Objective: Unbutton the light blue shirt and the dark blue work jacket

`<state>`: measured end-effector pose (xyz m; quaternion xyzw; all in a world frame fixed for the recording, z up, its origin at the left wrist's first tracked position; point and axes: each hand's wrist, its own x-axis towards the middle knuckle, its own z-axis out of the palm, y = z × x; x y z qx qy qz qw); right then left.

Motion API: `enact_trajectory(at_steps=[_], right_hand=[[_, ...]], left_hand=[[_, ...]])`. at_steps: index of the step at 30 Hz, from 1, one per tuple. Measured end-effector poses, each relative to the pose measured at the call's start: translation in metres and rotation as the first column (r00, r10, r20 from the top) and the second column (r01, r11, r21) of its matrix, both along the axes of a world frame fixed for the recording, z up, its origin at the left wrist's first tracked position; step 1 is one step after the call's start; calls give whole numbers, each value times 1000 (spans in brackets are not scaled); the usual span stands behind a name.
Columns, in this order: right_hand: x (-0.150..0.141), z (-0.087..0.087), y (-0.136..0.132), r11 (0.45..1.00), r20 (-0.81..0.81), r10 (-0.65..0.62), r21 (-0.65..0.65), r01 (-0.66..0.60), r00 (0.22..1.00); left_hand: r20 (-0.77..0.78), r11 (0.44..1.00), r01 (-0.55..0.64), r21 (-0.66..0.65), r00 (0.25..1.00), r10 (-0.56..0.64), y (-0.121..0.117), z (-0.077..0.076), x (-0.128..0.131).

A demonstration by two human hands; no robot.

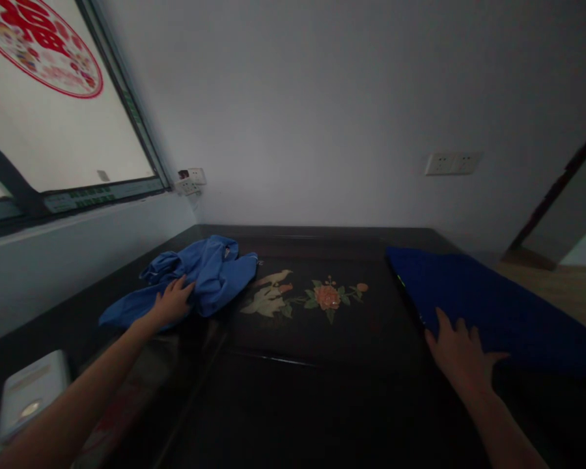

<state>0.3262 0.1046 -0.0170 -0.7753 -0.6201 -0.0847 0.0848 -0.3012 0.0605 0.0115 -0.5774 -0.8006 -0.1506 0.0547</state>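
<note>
A crumpled light blue garment [200, 277] lies on the left of a dark lacquered table [322, 365] painted with a bird and an orange flower. My left hand [173, 301] rests on the garment's near edge, fingers spread and curled slightly over the cloth. A flat dark blue cloth [493, 303] covers the table's right side. My right hand [461, 352] lies flat on that cloth's near left corner, fingers stretched out.
A white box-shaped device [29, 394] sits at the near left edge. A window with a red round sticker [43, 39] fills the left wall. Wall sockets [452, 163] are on the back wall, more sockets [190, 180] in the corner. A doorway [566, 208] opens at right.
</note>
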Motion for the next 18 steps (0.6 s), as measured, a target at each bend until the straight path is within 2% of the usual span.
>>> enact_trajectory(at_steps=[2, 4, 6, 8, 10, 12, 14, 16, 18], right_hand=[[0, -1, 1, 1000, 11, 10, -13, -10, 1000], [0, -1, 1, 1000, 19, 6, -25, -5, 1000], [0, -2, 1, 999, 26, -14, -32, 15, 1000], [0, -3, 1, 999, 35, -30, -42, 31, 999], [0, -3, 1, 998, 52, -28, -53, 31, 998], [1, -3, 2, 998, 66, -22, -59, 26, 998], [2, -2, 3, 998, 62, -16, -63, 20, 998], [4, -3, 6, 998, 35, -11, -66, 13, 999], [7, -3, 8, 998, -7, -1, -65, 1, 1000]], left_hand=[[-178, 998, 54, -13, 982, -56, -3, 8, 29], [-331, 978, 207, 2, 923, -194, 2, 10, 61], [-402, 921, 384, -67, 834, -377, 15, 6, 87], [-422, 888, 441, -128, 786, -452, 33, -2, 100], [-439, 924, 361, -125, 815, -378, 53, -11, 99], [-438, 975, 211, -76, 871, -223, 71, -18, 90], [-413, 994, 99, -34, 905, -105, 83, -21, 82], [-391, 999, 49, -6, 919, -47, 88, -23, 81], [-369, 997, 62, 48, 929, -39, 85, -24, 91]])
